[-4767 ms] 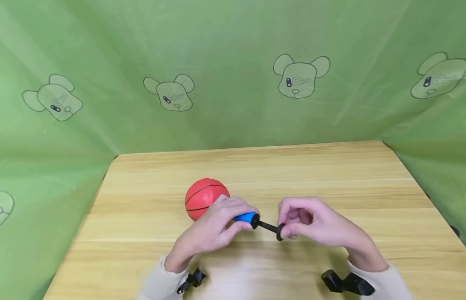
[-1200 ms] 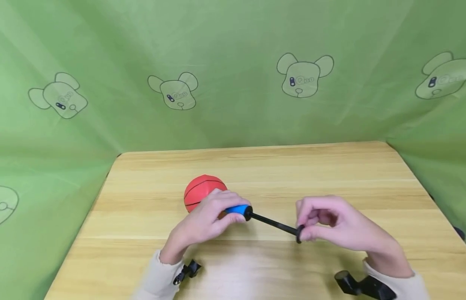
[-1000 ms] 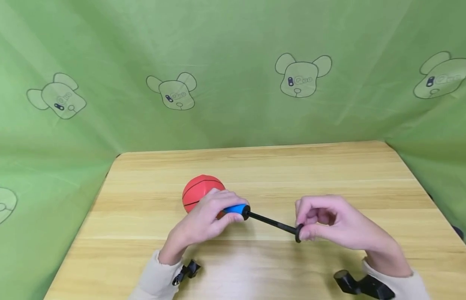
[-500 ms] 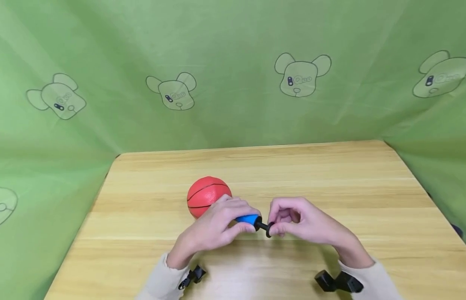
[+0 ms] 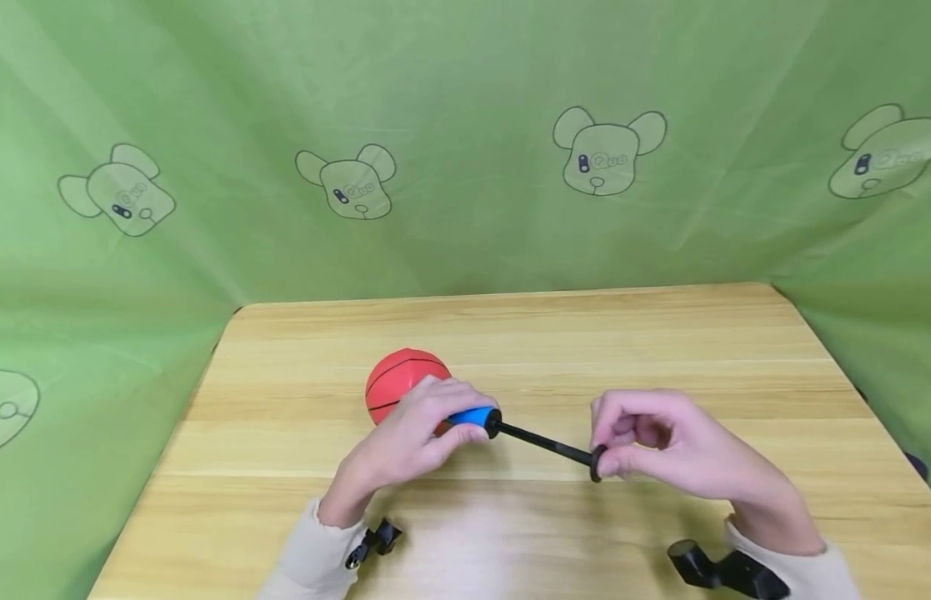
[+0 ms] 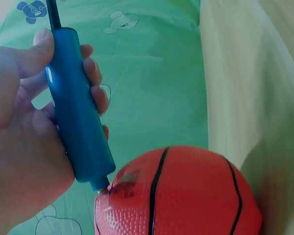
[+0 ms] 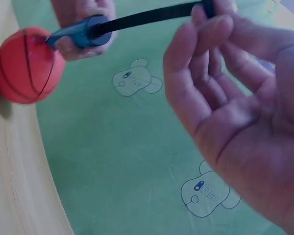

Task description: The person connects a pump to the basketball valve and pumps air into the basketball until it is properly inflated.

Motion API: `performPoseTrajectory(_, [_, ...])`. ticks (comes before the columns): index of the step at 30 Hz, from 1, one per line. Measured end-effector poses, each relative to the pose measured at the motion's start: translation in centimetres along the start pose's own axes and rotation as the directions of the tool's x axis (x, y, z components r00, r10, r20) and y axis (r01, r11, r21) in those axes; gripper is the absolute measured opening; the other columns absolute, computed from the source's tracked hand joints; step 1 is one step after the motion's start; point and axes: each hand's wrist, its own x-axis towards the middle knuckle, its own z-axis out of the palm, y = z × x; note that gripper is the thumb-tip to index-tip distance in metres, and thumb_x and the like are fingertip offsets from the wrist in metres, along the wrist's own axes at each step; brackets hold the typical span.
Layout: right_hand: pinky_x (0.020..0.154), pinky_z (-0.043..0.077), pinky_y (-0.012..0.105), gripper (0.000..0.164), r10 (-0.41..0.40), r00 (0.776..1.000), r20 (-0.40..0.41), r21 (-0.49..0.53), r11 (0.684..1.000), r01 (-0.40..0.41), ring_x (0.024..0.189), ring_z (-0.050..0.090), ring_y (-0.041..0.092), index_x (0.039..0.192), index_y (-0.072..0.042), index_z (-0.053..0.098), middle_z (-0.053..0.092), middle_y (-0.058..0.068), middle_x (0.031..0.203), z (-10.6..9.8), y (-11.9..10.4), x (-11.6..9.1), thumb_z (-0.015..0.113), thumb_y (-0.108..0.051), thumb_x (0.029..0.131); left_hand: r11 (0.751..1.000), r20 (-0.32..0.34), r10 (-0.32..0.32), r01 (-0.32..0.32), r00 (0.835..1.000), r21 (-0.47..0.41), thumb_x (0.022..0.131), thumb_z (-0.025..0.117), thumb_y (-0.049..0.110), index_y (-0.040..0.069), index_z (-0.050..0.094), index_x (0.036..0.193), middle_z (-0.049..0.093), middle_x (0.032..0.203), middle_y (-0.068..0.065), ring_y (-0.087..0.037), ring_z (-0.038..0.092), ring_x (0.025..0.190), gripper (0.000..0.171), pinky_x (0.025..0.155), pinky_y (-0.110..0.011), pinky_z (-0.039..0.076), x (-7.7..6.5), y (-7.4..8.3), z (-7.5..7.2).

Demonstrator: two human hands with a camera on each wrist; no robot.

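Observation:
A blue hand pump [image 6: 81, 107] is gripped round its barrel by my left hand [image 5: 412, 429]. Its lower tip meets the red toy basketball [image 6: 181, 196], which sits on the table behind and beside that hand. From the barrel's other end a long black rod [image 5: 543, 442] sticks out to the right. My right hand [image 5: 663, 442] pinches the round black handle [image 5: 596, 463] at the rod's end between thumb and fingers. In the right wrist view, the blue barrel, the rod and the ball line up, ball at the far left.
The wooden table [image 5: 510, 333] has light grain and a far edge against green cloth [image 5: 465, 233] printed with bear heads. Black devices, such as the right one [image 5: 723, 571], are strapped at both sleeved wrists.
Half a second ago the rod was mostly pushed into the barrel; my right hand has since drawn it out rightward. The ball and left hand have shifted slightly left.

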Motion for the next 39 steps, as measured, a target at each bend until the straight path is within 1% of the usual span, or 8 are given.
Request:
performPoseTrajectory(4, [0.055, 0.054, 0.031, 0.028, 0.156, 0.988, -0.007, -0.012, 0.988, -0.156, 0.065, 0.062, 0.018, 0.098, -0.011, 0.065, 0.065, 0.008, 0.082, 0.9, 0.9, 0.8, 0.067, 0.016, 0.089, 0.999, 0.014, 0.033, -0.033, 0.999, -0.001, 0.101, 0.065, 0.028, 0.016, 0.071, 0.117, 0.066, 0.101, 0.013, -0.002, 0.058, 0.096, 0.021, 0.09, -0.032, 0.038, 0.3, 0.7, 1.0])
performPoseTrajectory(7, [0.055, 0.052, 0.03, 0.019, 0.203, 0.979, 0.013, -0.042, 0.978, -0.203, 0.064, 0.062, 0.016, 0.096, -0.012, 0.065, 0.066, 0.009, 0.078, 1.5, 1.9, 1.4, 0.07, 0.006, 0.093, 0.997, 0.048, 0.071, -0.072, 0.996, 0.022, 0.103, 0.062, 0.03, 0.017, 0.07, 0.115, 0.064, 0.097, 0.013, -0.001, 0.056, 0.092, 0.019, 0.088, -0.029, 0.037, 0.6, 1.1, 1.9])
performPoseTrajectory(16, [0.059, 0.051, 0.028, 0.019, 0.198, 0.98, 0.001, -0.12, 0.973, -0.197, 0.066, 0.063, 0.017, 0.096, -0.017, 0.066, 0.069, 0.0, 0.082, 1.8, 1.7, 1.9, 0.072, 0.001, 0.094, 0.995, 0.076, 0.096, -0.095, 0.992, -0.011, 0.106, 0.058, 0.03, 0.02, 0.069, 0.114, 0.06, 0.095, 0.014, 0.001, 0.052, 0.088, 0.017, 0.087, -0.028, 0.037, 0.8, 1.2, 2.1])
performPoseTrajectory(19, [0.062, 0.053, 0.029, 0.028, 0.143, 0.99, -0.008, -0.126, 0.982, -0.143, 0.07, 0.064, 0.016, 0.097, -0.018, 0.065, 0.067, -0.001, 0.086, 1.1, 0.3, 0.9, 0.072, 0.008, 0.09, 0.996, 0.065, 0.089, -0.087, 0.994, -0.022, 0.105, 0.059, 0.03, 0.02, 0.07, 0.115, 0.063, 0.099, 0.014, 0.001, 0.055, 0.092, 0.018, 0.09, -0.03, 0.039, 0.9, 0.9, 1.5])
performPoseTrajectory(24, [0.058, 0.05, 0.03, 0.039, -0.068, 0.998, 0.004, -0.066, 0.996, 0.068, 0.072, 0.06, 0.016, 0.102, -0.005, 0.063, 0.06, 0.006, 0.088, -0.4, -1.2, -0.9, 0.07, 0.026, 0.078, 0.999, 0.01, 0.036, -0.035, 0.999, -0.027, 0.102, 0.064, 0.028, 0.018, 0.071, 0.118, 0.065, 0.102, 0.015, -0.001, 0.058, 0.097, 0.02, 0.092, -0.034, 0.039, 0.7, 0.3, 0.3])
performPoseTrajectory(27, [0.055, 0.048, 0.029, 0.041, -0.086, 0.996, 0.011, -0.054, 0.995, 0.087, 0.07, 0.059, 0.016, 0.103, -0.003, 0.062, 0.059, 0.006, 0.088, -0.6, -1.3, -1.2, 0.069, 0.028, 0.077, 0.999, 0.021, 0.038, -0.037, 0.999, -0.021, 0.103, 0.064, 0.03, 0.019, 0.07, 0.119, 0.064, 0.101, 0.016, -0.001, 0.056, 0.095, 0.02, 0.091, -0.034, 0.038, 0.6, 0.2, 0.0])
performPoseTrajectory(33, [0.053, 0.049, 0.025, 0.032, 0.049, 0.999, -0.024, -0.078, 0.996, -0.05, 0.065, 0.06, 0.014, 0.1, -0.009, 0.064, 0.063, 0.004, 0.085, 0.2, -0.3, -0.2, 0.069, 0.019, 0.085, 0.999, 0.009, 0.031, -0.031, 0.999, -0.016, 0.101, 0.066, 0.028, 0.019, 0.071, 0.116, 0.063, 0.098, 0.017, -0.001, 0.055, 0.093, 0.018, 0.091, -0.033, 0.037, 0.6, 0.6, 0.4])
performPoseTrajectory(39, [0.059, 0.055, 0.029, 0.013, 0.243, 0.97, -0.015, 0.001, 0.97, -0.243, 0.069, 0.066, 0.015, 0.095, -0.008, 0.065, 0.069, 0.008, 0.082, 1.3, 2.9, 1.1, 0.071, 0.003, 0.093, 0.999, 0.032, 0.033, -0.034, 0.999, 0.034, 0.102, 0.065, 0.032, 0.018, 0.071, 0.115, 0.062, 0.096, 0.015, 0.0, 0.056, 0.093, 0.02, 0.089, -0.03, 0.037, 0.6, 1.1, 1.9])
